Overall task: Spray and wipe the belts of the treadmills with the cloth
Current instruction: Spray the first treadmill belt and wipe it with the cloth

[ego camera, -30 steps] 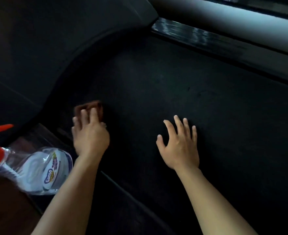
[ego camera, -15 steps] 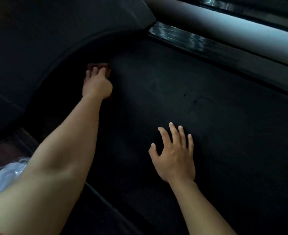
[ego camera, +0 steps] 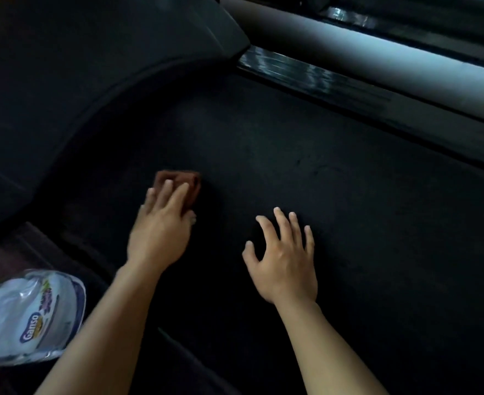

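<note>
So the person is leaning over the treadmill's black belt with both hands down on it. The left hand is pressing a small folded brown cloth flat against the belt. The fingers are lying fairly straight over the top of it rather than wrapping around it, and the hand is coming out a bit blurry. The cloth is sitting on the left part of the belt, near where the curved dark motor cover is arching over the front end.

The right hand is resting on the belt just to the right, with its fingers spread wide and nothing in it. The two hands are staying apart and aren't touching each other.

Down in the lower left corner, a clear spray bottle with a white "Ganso" label is lying on its side off the belt, just beside the left forearm. Its nozzle is cut off by the edge of the view.

Along the far right side of the belt, a glossy black side rail is catching some light, and a pale grey frame bar is running just beyond it.
</note>
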`<state>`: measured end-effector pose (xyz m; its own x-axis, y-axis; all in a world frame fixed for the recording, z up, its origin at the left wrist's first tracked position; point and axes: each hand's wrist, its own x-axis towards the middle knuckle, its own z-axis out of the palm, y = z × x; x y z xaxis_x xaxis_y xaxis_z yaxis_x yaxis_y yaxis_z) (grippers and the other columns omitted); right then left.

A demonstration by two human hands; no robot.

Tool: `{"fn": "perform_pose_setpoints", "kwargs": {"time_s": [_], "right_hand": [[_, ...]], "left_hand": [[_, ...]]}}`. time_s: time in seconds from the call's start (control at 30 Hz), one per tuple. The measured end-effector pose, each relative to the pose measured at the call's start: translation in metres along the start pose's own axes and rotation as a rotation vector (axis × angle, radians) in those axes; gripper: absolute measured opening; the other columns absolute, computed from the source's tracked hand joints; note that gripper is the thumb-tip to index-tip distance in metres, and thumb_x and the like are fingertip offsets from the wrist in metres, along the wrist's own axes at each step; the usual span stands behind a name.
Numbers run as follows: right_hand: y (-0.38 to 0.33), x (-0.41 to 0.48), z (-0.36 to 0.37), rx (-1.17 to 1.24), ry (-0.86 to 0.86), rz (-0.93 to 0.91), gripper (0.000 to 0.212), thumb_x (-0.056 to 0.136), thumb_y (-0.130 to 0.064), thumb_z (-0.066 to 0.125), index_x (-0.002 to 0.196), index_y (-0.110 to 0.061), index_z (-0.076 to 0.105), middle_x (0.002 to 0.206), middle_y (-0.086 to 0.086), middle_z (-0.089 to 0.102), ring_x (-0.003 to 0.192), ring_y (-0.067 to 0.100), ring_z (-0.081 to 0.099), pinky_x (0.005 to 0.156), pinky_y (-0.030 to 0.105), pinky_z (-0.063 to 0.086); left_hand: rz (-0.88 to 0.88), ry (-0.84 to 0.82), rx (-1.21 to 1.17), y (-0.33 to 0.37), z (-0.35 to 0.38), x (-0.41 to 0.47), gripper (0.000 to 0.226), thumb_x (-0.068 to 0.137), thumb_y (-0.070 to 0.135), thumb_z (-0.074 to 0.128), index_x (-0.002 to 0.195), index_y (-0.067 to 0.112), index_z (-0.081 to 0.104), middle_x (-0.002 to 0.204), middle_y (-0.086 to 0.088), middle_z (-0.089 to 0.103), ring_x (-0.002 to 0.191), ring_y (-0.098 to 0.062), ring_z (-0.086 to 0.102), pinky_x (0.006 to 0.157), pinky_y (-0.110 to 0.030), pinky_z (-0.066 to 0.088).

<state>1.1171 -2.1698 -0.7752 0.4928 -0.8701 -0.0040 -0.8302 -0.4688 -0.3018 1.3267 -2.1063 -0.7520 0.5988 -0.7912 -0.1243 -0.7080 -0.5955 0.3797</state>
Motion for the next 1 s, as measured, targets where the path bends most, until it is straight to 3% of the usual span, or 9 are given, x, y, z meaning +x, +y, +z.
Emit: {"fn": "perform_pose_setpoints", "kwargs": {"time_s": [0.1, 0.17, 0.33, 0.47, 0.53, 0.63, 0.83, 1.0], "right_hand": [[0.0, 0.0, 0.0, 0.01, 0.012, -0.003, 0.059, 0.094, -0.056, 0.035, 0.149, -0.033, 0.033, 0.164, 0.001, 0.017, 0.153, 0.023, 0.004, 0.123, 0.05, 0.002], [-0.001, 0.0, 0.0, 0.008, 0.005, -0.001, 0.059, 0.095, -0.056, 0.035, 0.15, -0.033, 0.032, 0.165, 0.001, 0.016, 0.153, 0.023, 0.003, 0.123, 0.05, 0.001], [-0.001, 0.0, -0.003, 0.017, -0.019, 0.001, 0.059, 0.096, -0.055, 0.033, 0.15, -0.034, 0.027, 0.165, 0.0, 0.012, 0.153, 0.022, -0.001, 0.123, 0.049, -0.002], [-0.002, 0.001, -0.004, 0.018, -0.015, 0.002, 0.059, 0.095, -0.056, 0.034, 0.15, -0.035, 0.029, 0.165, -0.001, 0.014, 0.153, 0.022, 0.001, 0.123, 0.048, -0.002], [-0.001, 0.001, -0.003, 0.015, 0.003, 0.0, 0.06, 0.094, -0.056, 0.035, 0.149, -0.034, 0.031, 0.164, 0.0, 0.018, 0.153, 0.022, 0.004, 0.123, 0.048, 0.001], [-0.001, 0.002, -0.002, 0.01, 0.014, 0.002, 0.059, 0.093, -0.056, 0.035, 0.148, -0.035, 0.033, 0.164, 0.0, 0.019, 0.153, 0.023, 0.006, 0.123, 0.048, 0.001], [0.0, 0.0, -0.002, 0.018, 0.002, 0.003, 0.058, 0.095, -0.056, 0.034, 0.149, -0.035, 0.03, 0.165, -0.002, 0.015, 0.153, 0.021, 0.001, 0.123, 0.049, 0.0], [-0.001, 0.001, -0.004, 0.016, -0.02, 0.01, 0.058, 0.095, -0.056, 0.032, 0.15, -0.037, 0.027, 0.165, -0.003, 0.011, 0.153, 0.02, -0.002, 0.123, 0.048, -0.002]], "left_hand": [[-0.178, 0.044, -0.04, -0.013, -0.015, 0.034, 0.058, 0.104, 0.037, 0.041, 0.158, 0.032, 0.02, 0.169, 0.002, 0.007, 0.155, -0.03, 0.001, 0.123, -0.049, 0.014], [-0.206, 0.036, -0.034, -0.005, -0.021, 0.062, 0.057, 0.105, 0.038, 0.037, 0.158, 0.032, 0.018, 0.169, 0.003, 0.005, 0.155, -0.03, 0.0, 0.121, -0.051, 0.017], [0.094, -0.071, 0.019, 0.036, -0.012, 0.103, 0.058, 0.104, 0.039, 0.041, 0.158, 0.037, 0.019, 0.169, 0.007, 0.006, 0.155, -0.026, 0.0, 0.122, -0.053, 0.017], [0.329, -0.176, 0.021, 0.069, 0.005, 0.076, 0.062, 0.102, 0.038, 0.051, 0.156, 0.042, 0.021, 0.168, 0.01, 0.008, 0.155, -0.02, 0.0, 0.121, -0.05, 0.018], [0.356, -0.172, 0.012, 0.072, 0.014, 0.05, 0.063, 0.101, 0.04, 0.053, 0.156, 0.044, 0.022, 0.167, 0.013, 0.008, 0.155, -0.017, -0.001, 0.121, -0.045, 0.019], [0.247, -0.118, 0.006, 0.055, 0.016, 0.024, 0.063, 0.101, 0.043, 0.051, 0.156, 0.044, 0.021, 0.167, 0.014, 0.005, 0.155, -0.018, -0.001, 0.122, -0.041, 0.014], [-0.101, 0.038, -0.075, 0.009, -0.007, 0.062, 0.059, 0.102, 0.041, 0.046, 0.157, 0.033, 0.024, 0.169, 0.003, 0.008, 0.155, -0.03, 0.0, 0.121, -0.053, 0.017], [-0.034, 0.023, -0.035, 0.023, -0.013, 0.099, 0.058, 0.104, 0.039, 0.041, 0.158, 0.033, 0.021, 0.169, 0.003, 0.006, 0.155, -0.029, -0.001, 0.12, -0.054, 0.019]]}}
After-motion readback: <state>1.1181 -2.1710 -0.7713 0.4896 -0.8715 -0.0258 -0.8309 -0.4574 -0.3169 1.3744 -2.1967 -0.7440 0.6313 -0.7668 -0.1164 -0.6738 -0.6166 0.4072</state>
